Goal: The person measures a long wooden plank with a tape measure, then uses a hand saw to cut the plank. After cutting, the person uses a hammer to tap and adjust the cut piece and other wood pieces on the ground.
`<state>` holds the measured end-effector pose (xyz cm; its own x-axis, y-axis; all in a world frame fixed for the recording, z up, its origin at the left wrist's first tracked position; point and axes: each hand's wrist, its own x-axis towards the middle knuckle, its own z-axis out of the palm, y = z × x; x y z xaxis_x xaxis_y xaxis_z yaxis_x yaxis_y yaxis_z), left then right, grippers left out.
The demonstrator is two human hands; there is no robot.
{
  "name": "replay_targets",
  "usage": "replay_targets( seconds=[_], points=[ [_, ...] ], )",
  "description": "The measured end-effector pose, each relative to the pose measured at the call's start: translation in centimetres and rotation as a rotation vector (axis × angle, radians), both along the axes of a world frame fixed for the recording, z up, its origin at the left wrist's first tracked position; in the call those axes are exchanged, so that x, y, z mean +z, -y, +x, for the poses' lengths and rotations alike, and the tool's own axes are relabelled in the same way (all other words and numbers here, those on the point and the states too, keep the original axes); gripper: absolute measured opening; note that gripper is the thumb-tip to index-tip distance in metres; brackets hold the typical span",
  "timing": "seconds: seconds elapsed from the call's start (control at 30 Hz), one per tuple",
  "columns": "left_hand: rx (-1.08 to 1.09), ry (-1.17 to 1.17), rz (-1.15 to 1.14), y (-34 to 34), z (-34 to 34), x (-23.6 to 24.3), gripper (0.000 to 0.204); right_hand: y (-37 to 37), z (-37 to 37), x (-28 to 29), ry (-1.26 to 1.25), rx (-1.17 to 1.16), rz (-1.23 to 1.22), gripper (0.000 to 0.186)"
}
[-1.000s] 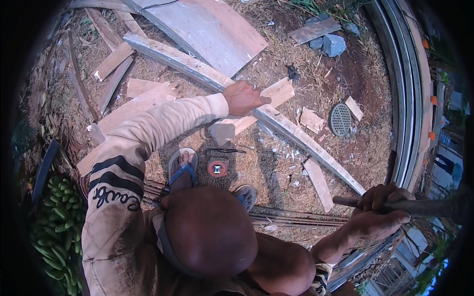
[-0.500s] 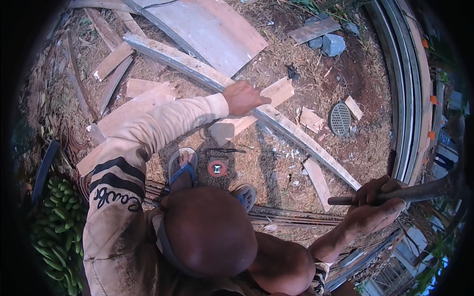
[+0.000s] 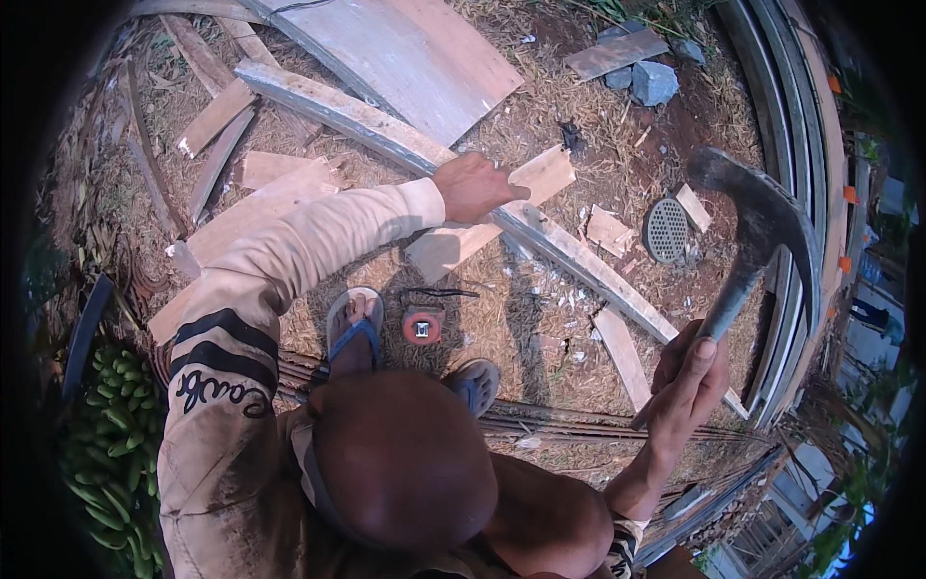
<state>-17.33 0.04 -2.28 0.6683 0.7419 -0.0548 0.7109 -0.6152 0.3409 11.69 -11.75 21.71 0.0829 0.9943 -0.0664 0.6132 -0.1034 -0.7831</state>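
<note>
My left hand is closed over a long narrow wooden beam lying diagonally on the ground. Its fingers are pinched together; whatever they hold is too small to make out. A short pale board crosses the beam beside these fingers, and another board piece shows on its near side. Off to the right, my right hand grips the handle of a claw hammer. The hammer's dark metal head is raised above the ground, apart from the beam.
An orange tape measure lies between my sandaled feet. A wide plank and loose boards surround the beam's far end. Grey stones and a round perforated disc sit at right. Green bananas lie at lower left, rods nearby.
The hammer has swung up and inward, its head now in full view at right. My right hand has turned upright and shifted slightly left. The left hand stays on the beam.
</note>
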Motion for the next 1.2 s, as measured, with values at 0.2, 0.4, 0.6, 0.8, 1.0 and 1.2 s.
replay_targets(
  seconds=[0.2, 0.4, 0.6, 0.8, 1.0, 1.2],
  points=[
    [-0.015, -0.007, -0.040, -0.2, 0.0, 0.0, 0.057, -0.9, -3.0, -0.4, -0.631, 0.057, 0.638, 0.056],
    [0.003, -0.011, 0.047, -0.3, 0.0, 0.4, 0.055, -0.5, -1.9, -8.4, 0.566, 0.170, -0.312, 0.043],
    [-0.017, -0.007, -0.039, -0.3, 0.1, 0.3, 0.050, -0.7, -0.1, 3.4, -0.390, -0.247, 0.551, 0.065],
    [-0.007, 0.001, -0.029, -0.1, 0.1, 0.5, 0.052, -0.2, -3.1, -9.6, 0.520, 0.291, -0.373, 0.049],
    [-0.015, -0.004, 0.007, -0.3, 0.3, 0.2, 0.051, -0.4, 1.1, -3.9, 0.068, 0.010, -0.010, 0.049],
    [-0.020, -0.026, -0.005, -0.3, 0.2, -0.1, 0.052, -0.4, -2.6, -2.8, -0.598, -0.063, 0.537, 0.063]
  ],
)
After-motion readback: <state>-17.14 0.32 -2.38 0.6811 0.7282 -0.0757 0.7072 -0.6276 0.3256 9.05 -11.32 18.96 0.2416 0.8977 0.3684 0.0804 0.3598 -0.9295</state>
